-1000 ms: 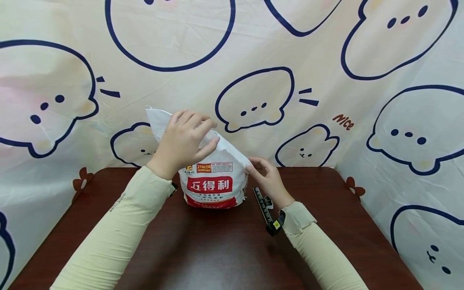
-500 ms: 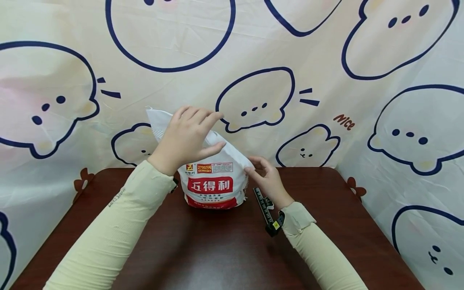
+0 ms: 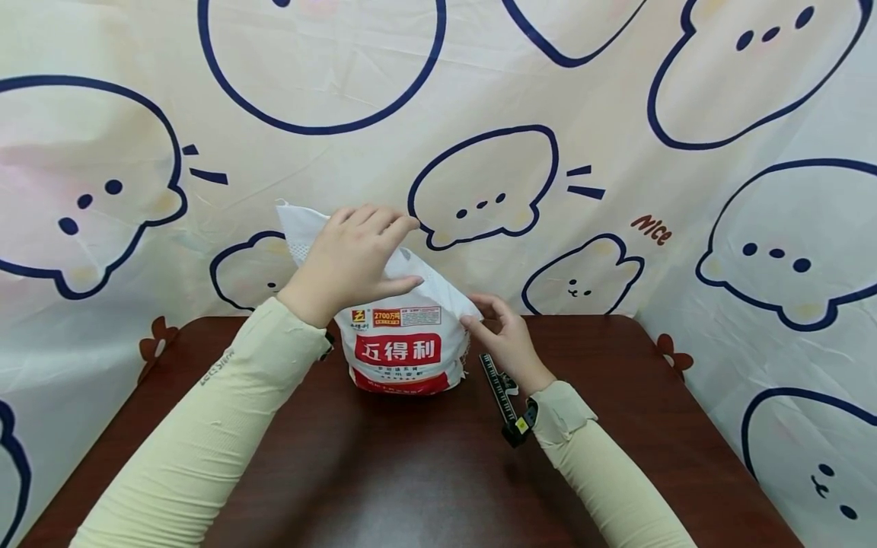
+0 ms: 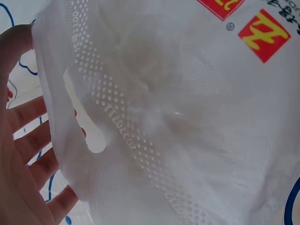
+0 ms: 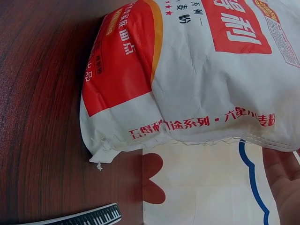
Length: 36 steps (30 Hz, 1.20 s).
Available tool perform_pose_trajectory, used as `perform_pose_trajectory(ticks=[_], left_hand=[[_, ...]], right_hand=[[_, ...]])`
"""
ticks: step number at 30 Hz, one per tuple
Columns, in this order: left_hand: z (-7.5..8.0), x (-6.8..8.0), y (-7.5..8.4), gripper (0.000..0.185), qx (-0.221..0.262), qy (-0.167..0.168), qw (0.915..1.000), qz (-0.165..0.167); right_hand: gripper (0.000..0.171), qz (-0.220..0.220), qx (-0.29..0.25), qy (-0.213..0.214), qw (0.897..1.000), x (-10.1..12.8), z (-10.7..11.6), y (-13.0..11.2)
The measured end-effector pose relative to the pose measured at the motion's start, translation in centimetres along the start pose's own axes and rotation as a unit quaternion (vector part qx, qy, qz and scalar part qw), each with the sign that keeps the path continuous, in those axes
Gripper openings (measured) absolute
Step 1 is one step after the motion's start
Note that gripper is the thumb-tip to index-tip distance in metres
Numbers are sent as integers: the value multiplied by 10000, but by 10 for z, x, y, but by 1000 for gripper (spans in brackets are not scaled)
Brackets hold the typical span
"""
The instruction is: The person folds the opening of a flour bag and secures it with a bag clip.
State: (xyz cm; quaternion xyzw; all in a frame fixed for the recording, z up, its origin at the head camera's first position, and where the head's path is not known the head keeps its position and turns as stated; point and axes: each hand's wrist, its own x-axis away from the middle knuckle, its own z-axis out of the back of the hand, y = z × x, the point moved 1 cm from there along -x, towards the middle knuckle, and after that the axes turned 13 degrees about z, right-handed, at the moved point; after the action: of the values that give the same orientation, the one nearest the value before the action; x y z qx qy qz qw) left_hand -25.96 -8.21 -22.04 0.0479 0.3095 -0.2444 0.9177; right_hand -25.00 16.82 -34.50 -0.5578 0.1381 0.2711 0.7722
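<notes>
A white flour bag point(image 3: 399, 346) with red printed panels stands upright on the brown table, its top slanting down toward the right. My left hand point(image 3: 352, 255) is at the bag's raised top, thumb and fingers spread apart. In the left wrist view, the fingers of that left hand point(image 4: 28, 145) lie along the edge beside the slot-shaped handle hole point(image 4: 86, 119). With thumb and index finger, my right hand point(image 3: 507, 335) pinches the bag's right top corner. The right wrist view shows the bag's stitched side seam point(image 5: 201, 140) and part of the right hand point(image 5: 283, 180).
A dark strip with piano-key markings point(image 3: 496, 388) lies on the table point(image 3: 404, 472) just right of the bag, near the right wrist. A cloth backdrop point(image 3: 356, 167) with cartoon outlines hangs behind the table and along both sides.
My left hand has shifted slightly right, with its thumb and fingers farther apart and the thumb lower. The right hand keeps its pinch on the corner, and the bag stays put.
</notes>
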Motion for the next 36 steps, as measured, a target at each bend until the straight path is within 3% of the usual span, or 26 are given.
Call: perform_pose_trajectory(ticks=[9, 17, 22, 29, 36], left_hand=[[10, -4, 1, 66, -48, -393, 9989, 244], [20, -10, 1, 43, -52, -829, 9940, 707], [26, -10, 1, 38, -81, -1073, 9906, 847], [32, -9, -1, 25, -6, -1692, 9790, 1135], [36, -14, -2, 13, 322, -2288, 9658, 1178]], right_hand=[[41, 67, 115, -46, 9999, 0, 0, 1], [42, -37, 120, -73, 9999, 0, 1, -1], [41, -59, 105, -99, 9999, 0, 0, -1], [41, -75, 73, -171, 9998, 0, 0, -3], [40, 31, 111, -192, 9997, 0, 1, -4]])
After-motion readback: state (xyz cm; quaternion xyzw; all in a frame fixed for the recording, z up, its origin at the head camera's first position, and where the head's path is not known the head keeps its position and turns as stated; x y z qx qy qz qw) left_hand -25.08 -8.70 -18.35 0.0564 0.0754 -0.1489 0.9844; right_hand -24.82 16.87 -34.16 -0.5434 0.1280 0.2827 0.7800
